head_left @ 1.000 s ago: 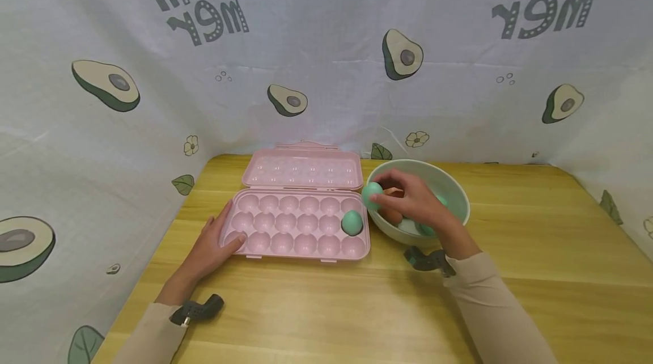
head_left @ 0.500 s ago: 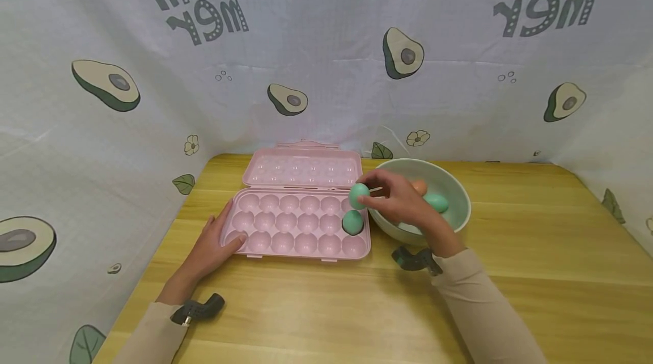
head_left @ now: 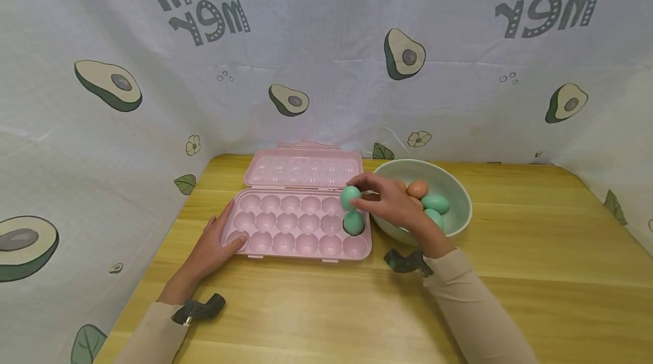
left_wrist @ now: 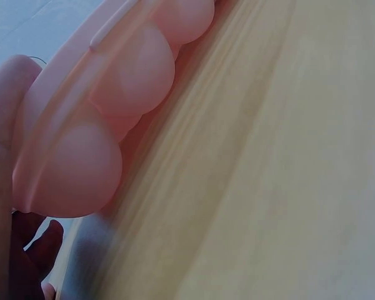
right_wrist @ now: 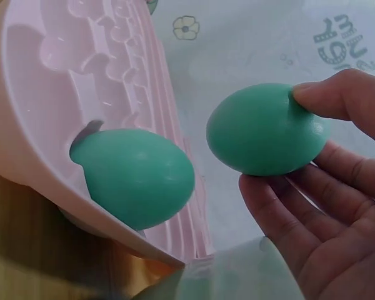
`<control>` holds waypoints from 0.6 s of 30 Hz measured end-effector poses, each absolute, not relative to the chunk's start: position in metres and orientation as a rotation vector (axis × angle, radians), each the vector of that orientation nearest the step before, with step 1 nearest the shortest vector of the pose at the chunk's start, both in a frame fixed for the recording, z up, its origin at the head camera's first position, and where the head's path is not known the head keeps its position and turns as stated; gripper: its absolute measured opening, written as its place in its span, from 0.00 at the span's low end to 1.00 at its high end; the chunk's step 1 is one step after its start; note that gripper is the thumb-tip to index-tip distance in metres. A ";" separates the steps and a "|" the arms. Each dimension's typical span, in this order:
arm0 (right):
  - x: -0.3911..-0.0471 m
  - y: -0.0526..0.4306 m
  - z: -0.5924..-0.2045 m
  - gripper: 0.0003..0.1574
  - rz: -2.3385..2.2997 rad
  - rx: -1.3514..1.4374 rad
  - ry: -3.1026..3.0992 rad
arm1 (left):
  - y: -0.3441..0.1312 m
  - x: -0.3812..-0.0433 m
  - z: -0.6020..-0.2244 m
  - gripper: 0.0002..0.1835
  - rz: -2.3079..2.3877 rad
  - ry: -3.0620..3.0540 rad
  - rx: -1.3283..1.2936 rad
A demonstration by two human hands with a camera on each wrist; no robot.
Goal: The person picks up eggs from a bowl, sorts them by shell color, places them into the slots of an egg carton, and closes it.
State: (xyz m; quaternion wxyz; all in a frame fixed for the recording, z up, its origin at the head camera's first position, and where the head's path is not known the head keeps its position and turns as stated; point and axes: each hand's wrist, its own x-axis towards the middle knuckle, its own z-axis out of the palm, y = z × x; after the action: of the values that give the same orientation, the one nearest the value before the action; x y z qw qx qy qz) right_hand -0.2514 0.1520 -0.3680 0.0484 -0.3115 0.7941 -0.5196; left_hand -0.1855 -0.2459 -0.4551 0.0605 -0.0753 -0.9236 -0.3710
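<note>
My right hand [head_left: 385,200] pinches a green egg [head_left: 350,198] between thumb and fingertips, over the back right cup of the pink egg carton [head_left: 294,230]. In the right wrist view this held egg [right_wrist: 265,129] hangs apart from a second green egg [right_wrist: 140,178], which sits in the carton's right end cup of the middle row. My left hand [head_left: 216,245] grips the carton's left end, its thumb lying over the front corner. From the left wrist, the thumb [left_wrist: 6,106] shows along the rim, with the rounded undersides of the cups [left_wrist: 81,162] beside it.
A pale green bowl [head_left: 461,205] stands right of the carton, holding brown eggs [head_left: 418,189] and green eggs [head_left: 435,203]. The carton's lid [head_left: 303,168] lies folded back toward the printed curtain [head_left: 326,41]. All stand on a wooden table [head_left: 306,301].
My right hand has carried the green egg left, from the bowl's edge to over the carton's back right cup. More eggs in the bowl show now. The left hand stays put.
</note>
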 end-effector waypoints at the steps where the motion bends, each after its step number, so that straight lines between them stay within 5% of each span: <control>1: -0.251 0.151 -0.369 0.18 -1.581 -0.955 2.422 | -0.246 -0.186 -0.455 0.47 -1.122 -2.797 -0.225; 18: -0.248 0.134 -0.374 0.18 -1.493 -0.936 2.523 | -0.245 -0.185 -0.454 0.47 -1.120 -2.799 -0.215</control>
State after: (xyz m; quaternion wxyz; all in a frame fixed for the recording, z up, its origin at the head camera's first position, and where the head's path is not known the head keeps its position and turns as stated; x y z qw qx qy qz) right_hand -0.2484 0.1343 -0.3737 0.0322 -0.3039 0.8194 -0.4850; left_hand -0.1853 -0.2455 -0.4544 0.0598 -0.0711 -0.9244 -0.3699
